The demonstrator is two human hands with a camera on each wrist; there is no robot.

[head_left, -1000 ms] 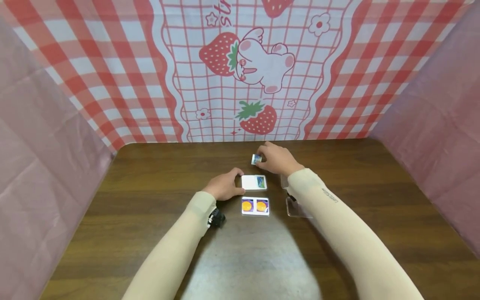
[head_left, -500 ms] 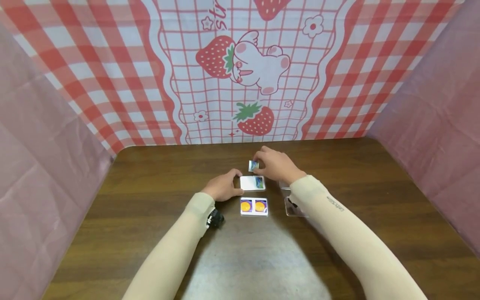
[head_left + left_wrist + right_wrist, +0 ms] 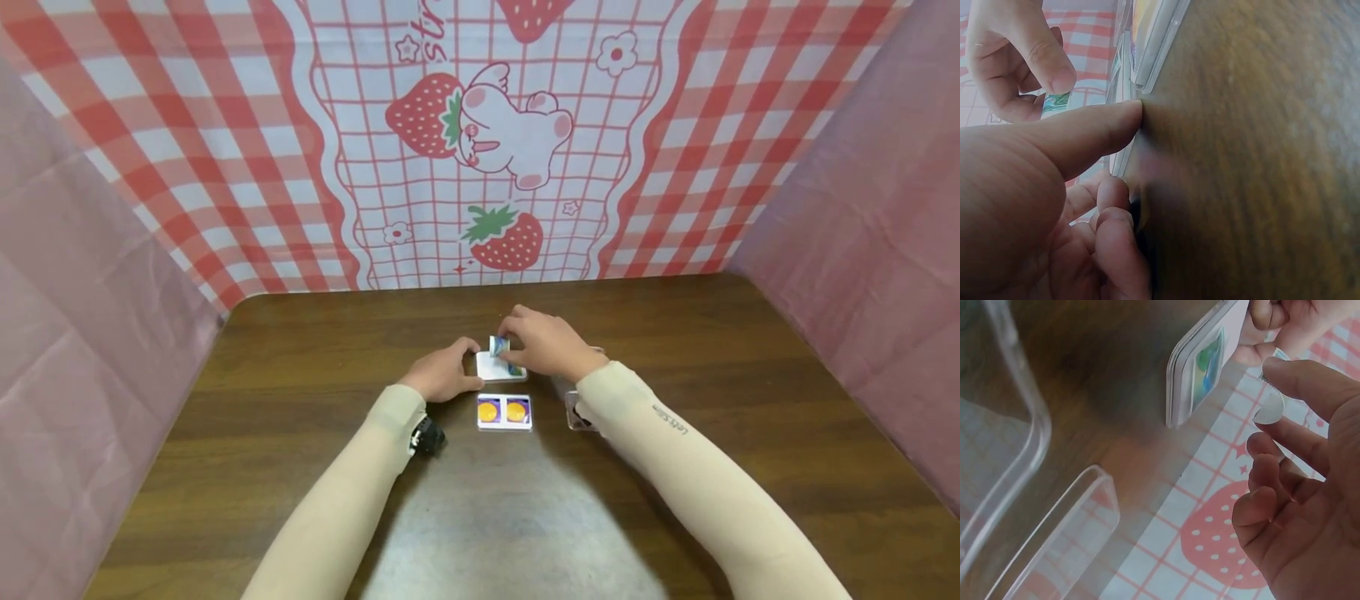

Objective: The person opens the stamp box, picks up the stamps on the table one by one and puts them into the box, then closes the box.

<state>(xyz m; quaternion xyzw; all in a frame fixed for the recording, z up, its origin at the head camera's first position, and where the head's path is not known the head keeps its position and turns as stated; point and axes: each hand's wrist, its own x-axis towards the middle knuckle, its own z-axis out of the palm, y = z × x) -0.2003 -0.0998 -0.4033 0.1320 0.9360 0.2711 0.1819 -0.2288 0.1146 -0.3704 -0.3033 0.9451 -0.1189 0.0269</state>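
My left hand grips the left end of a white rectangular plate, thumb at the near corner and forefinger at the far one. On the plate's right half is a blue-green picture. Over the plate, my right hand pinches a small blue-green picture sticker between thumb and forefinger. In the right wrist view this sticker curls, its pale back showing. The remaining right fingers are loosely bent. The right hand covers part of the plate in the head view.
A second plate with two orange-and-purple pictures lies nearer me on the brown wooden table. Clear plastic covers lie to the right, partly hidden under my right forearm. A strawberry-print cloth hangs behind the table.
My right hand has come nearer with the sticker, from beyond the plate to above it. My left hand keeps its grip on the plate. The head view has shifted slightly.
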